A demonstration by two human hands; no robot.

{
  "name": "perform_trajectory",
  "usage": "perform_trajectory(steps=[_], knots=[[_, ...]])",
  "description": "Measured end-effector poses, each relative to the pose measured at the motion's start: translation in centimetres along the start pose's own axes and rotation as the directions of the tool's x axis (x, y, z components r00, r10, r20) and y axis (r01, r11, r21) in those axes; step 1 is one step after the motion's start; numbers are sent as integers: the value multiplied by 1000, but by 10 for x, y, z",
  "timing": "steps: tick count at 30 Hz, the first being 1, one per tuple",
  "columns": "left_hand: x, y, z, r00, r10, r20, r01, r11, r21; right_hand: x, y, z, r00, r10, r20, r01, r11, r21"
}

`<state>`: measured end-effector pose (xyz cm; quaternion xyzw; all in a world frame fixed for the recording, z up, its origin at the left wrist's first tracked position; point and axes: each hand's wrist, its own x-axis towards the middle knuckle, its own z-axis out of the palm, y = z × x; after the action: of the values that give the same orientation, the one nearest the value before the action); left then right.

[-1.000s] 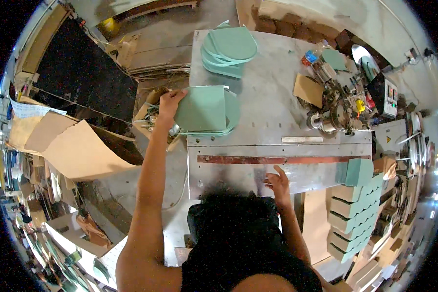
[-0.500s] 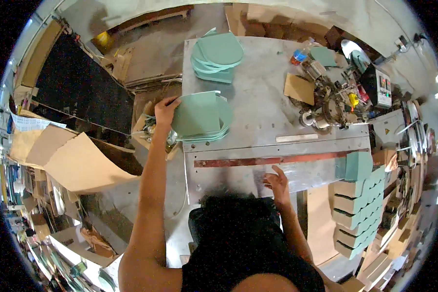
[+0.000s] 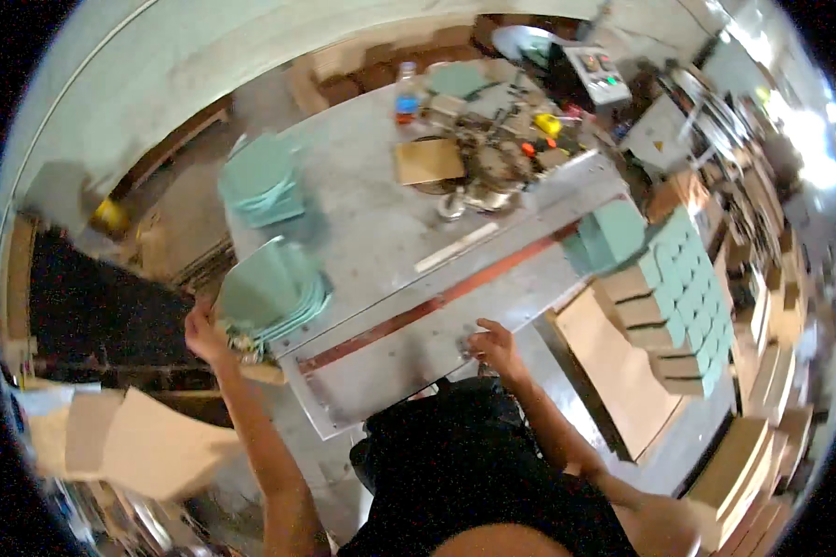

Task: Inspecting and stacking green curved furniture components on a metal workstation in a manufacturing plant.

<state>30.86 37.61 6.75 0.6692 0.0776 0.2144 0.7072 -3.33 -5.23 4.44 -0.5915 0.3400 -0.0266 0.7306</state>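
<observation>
My left hand [image 3: 204,332] is at the left edge of a low stack of pale green flat pieces with rounded ends [image 3: 267,286], on the near left part of the metal table [image 3: 362,223]. Motion smears its fingers, so I cannot tell whether they touch the stack. Over the table's front edge hangs my right hand [image 3: 495,346], its fingers loosely bent and apart, holding nothing. Farther back lies a second stack of green pieces [image 3: 260,176].
A reddish strip [image 3: 437,304] runs along the table's near part. A green box [image 3: 613,237] sits at its right end, beside stacked green-topped boxes [image 3: 683,292]. Machine parts [image 3: 497,172], a bottle [image 3: 406,97] and a control box [image 3: 594,74] stand at the back. Curved cardboard [image 3: 163,446] lies left.
The view has turned to the right, so the table appears slanted and shifted left. My left hand has moved off the stack's corner to its left side. My right hand stays near the front edge.
</observation>
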Motion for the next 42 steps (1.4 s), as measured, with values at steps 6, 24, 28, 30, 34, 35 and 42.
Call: perform_trajectory(steps=[6, 24, 28, 30, 34, 35, 42], knots=[[-142, 61, 35, 996, 79, -37, -71, 983, 172, 18, -21, -127, 905, -167, -391, 167, 985, -34], [-441, 73, 120, 863, -441, 246, 328, 861, 389, 172, -65, -465, 677, -322, -662, 132, 938, -322], [-466, 65, 111, 875, -472, 107, 423, 853, 306, 149, -80, -444, 643, -385, -662, 102, 900, -424], [-476, 61, 108, 859, -503, 93, 447, 826, 343, 132, -80, -426, 587, -459, -667, 242, 886, -396], [-478, 77, 114, 855, -491, 166, 402, 830, 386, 80, -107, -357, 673, -445, -590, 515, 856, -58], [-479, 78, 118, 859, -488, 158, 387, 818, 425, 73, -103, -337, 718, -399, -571, 496, 868, 16], [-474, 82, 150, 833, -488, 262, 347, 828, 440, 88, -27, -230, 972, -75, -224, 145, 938, 316]])
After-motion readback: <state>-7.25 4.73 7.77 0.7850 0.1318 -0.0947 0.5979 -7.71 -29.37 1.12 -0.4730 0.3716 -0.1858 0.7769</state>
